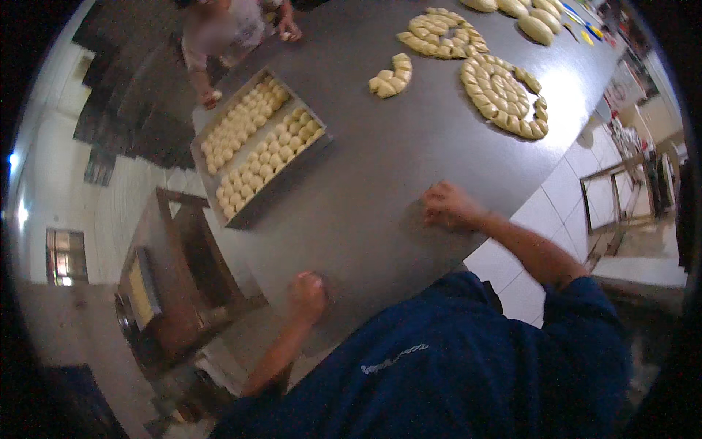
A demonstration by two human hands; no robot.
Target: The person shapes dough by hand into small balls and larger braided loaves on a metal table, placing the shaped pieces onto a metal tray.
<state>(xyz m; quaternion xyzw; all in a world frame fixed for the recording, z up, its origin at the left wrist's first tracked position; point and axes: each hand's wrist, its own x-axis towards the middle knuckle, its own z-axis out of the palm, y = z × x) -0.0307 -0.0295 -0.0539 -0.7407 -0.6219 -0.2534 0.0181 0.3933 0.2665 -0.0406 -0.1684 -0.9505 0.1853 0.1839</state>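
My left hand [307, 296] is curled closed low over the grey metal table [365, 190], close to its near edge. Farther right, my right hand [447, 207] also rests on the tabletop, fingers bent and pressed together. Whatever lies under either palm is hidden. A shallow tray [256, 139] to the left carries many small pale dough balls [267, 157] in two blocks. Beyond my right hand lies a spiral of plump dough pieces [497, 91], with a second coil [439, 33] behind it and a short curved strip of dough [393, 77] beside that.
Across the table stands another person [223, 29], one hand near the tray. Large smooth dough lumps [537, 28] and coloured-handled tools [589, 33] sit at the far right. A brown cabinet [168, 278] is left of the table; a metal frame [621, 186] stands on the right-hand tiles.
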